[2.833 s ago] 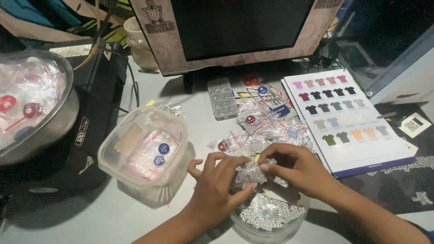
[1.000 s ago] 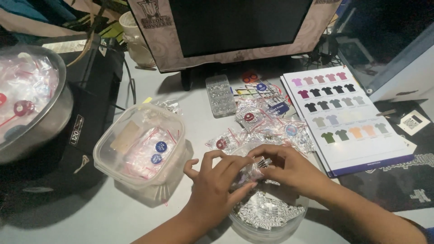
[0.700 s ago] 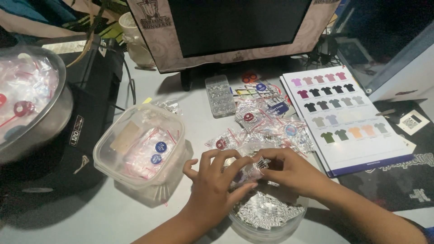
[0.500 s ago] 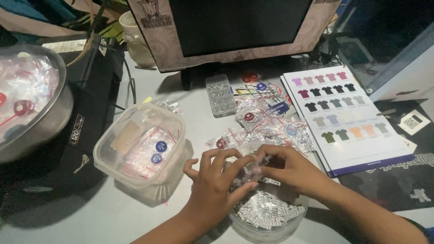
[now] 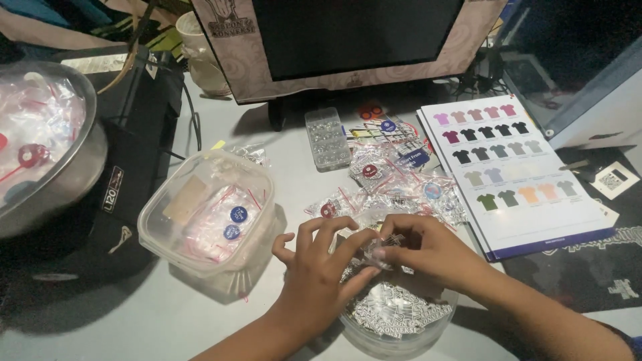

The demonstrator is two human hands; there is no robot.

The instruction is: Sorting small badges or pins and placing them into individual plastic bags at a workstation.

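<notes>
Grey desk (image 5: 120, 314), dim light, w/ a dark monitor (image 5: 354, 33) at the back and clutter all round. Both hands meet low in the middle, over a round clear tub (image 5: 398, 321) that is full of silvery printed pieces.

Left hand (image 5: 317, 274) – fingers bent, thumb and forefinger closed toward the centre, other fingers spread and lifted. Right hand (image 5: 428, 251) – curled, fingertips drawn together against the left fingertips. Between them sits a small clear packet (image 5: 381, 246), pinched by both hands; what's inside is too small to tell. Packet is just above the tub's far rim, not lying in it.

Beyond the hands, a loose pile of small clear packets w/ round badges (image 5: 394, 187), red and blue ones among them, spread on the desk. Behind that, a small clear box (image 5: 326, 137) of clear bits, near the monitor foot. To the right, a white chart of coloured shirt shapes (image 5: 515, 174) lies flat, its near corner just beside the right wrist.

Left of the hands, a square clear plastic container (image 5: 210, 210) holds more packets and two blue badges. Far left, a metal bowl (image 5: 67, 180) of bagged items sits on a black case (image 5: 134, 180). A cream mug (image 5: 200, 53) stands at the back, left of the monitor.
</notes>
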